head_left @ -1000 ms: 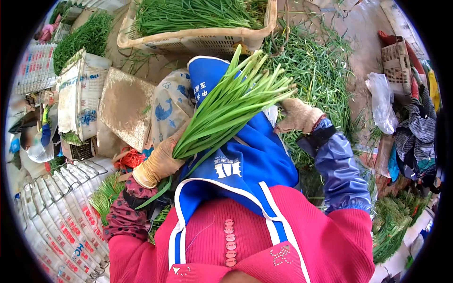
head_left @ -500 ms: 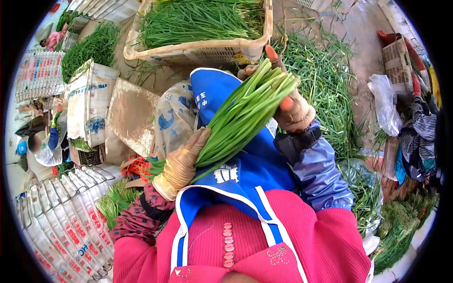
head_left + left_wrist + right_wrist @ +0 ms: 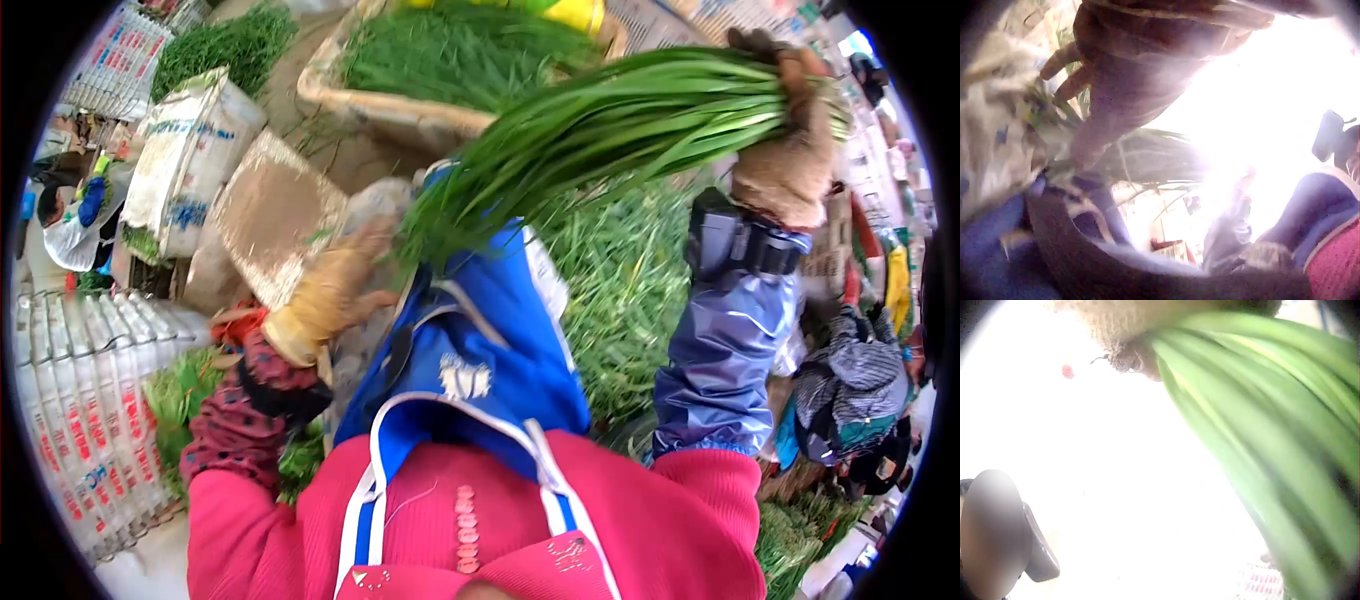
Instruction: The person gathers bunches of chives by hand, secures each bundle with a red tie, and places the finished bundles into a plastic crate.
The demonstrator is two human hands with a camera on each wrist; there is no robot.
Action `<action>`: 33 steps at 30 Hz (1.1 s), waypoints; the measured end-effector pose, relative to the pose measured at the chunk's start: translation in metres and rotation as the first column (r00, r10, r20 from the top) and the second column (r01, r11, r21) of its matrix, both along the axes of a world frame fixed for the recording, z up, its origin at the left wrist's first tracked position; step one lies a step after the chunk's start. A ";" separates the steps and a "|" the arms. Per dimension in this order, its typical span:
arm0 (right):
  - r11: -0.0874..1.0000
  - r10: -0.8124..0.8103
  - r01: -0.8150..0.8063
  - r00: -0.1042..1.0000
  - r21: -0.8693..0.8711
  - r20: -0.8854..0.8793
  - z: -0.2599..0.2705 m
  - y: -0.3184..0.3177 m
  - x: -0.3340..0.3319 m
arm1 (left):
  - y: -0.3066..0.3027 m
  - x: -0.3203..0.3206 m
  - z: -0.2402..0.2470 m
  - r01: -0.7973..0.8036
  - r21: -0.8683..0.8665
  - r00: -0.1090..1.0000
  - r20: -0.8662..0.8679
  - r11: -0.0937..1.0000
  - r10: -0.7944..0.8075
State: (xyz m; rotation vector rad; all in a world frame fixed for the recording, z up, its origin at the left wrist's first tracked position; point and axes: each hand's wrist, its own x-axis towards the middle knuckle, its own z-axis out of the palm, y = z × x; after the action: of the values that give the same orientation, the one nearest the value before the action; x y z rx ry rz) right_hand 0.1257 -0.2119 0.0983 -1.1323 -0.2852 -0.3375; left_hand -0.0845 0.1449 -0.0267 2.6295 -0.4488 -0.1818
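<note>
My right hand [image 3: 788,165], in a knitted glove, grips a bunch of long green chives [image 3: 620,115] near its stalk end, raised at the right in the head view. The leaves sweep down leftward over the blue apron [image 3: 480,340], their tips blurred. In the right wrist view the chive leaves [image 3: 1260,419] fan out from below the glove. My left hand [image 3: 325,295], in a yellowish glove, is apart from the bunch's stalks, with fingers extended close to the leaf tips. The left wrist view shows the gloved left hand [image 3: 1135,81] with fingers spread, against strong glare.
A plastic crate [image 3: 400,105] holding more chives stands ahead. Loose green leaves [image 3: 630,310] cover the floor at the right. On the left are a dirty board [image 3: 280,210], a white box [image 3: 185,160] and stacked white crates [image 3: 95,400]. Dark clothing [image 3: 850,380] hangs far right.
The right hand has taken the bunch by its stalks and swung it up and to the right. The left hand has let go of the leaves and moved a little left.
</note>
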 end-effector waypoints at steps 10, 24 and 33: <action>0.759 0.138 -0.079 0.990 -0.646 0.041 0.105 0.096 0.015 | -0.047 0.129 0.156 0.208 -0.463 0.936 0.350 0.861 -0.038; 0.536 0.421 0.103 0.827 -0.838 0.372 0.116 0.149 -0.046 | -0.080 0.096 0.116 -0.173 -0.985 0.917 -0.157 -0.011 -0.366; 0.275 0.714 -0.102 0.688 -0.956 0.132 0.097 0.163 -0.034 | -0.085 0.052 0.127 -0.438 -0.891 0.838 -0.357 -0.118 -0.413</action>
State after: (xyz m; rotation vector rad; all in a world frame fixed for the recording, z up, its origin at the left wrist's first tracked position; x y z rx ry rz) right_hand 0.0920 -0.0487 0.1948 -1.9733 -1.4744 0.0695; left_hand -0.0328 0.0603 0.1002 0.7941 -0.1478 -0.3874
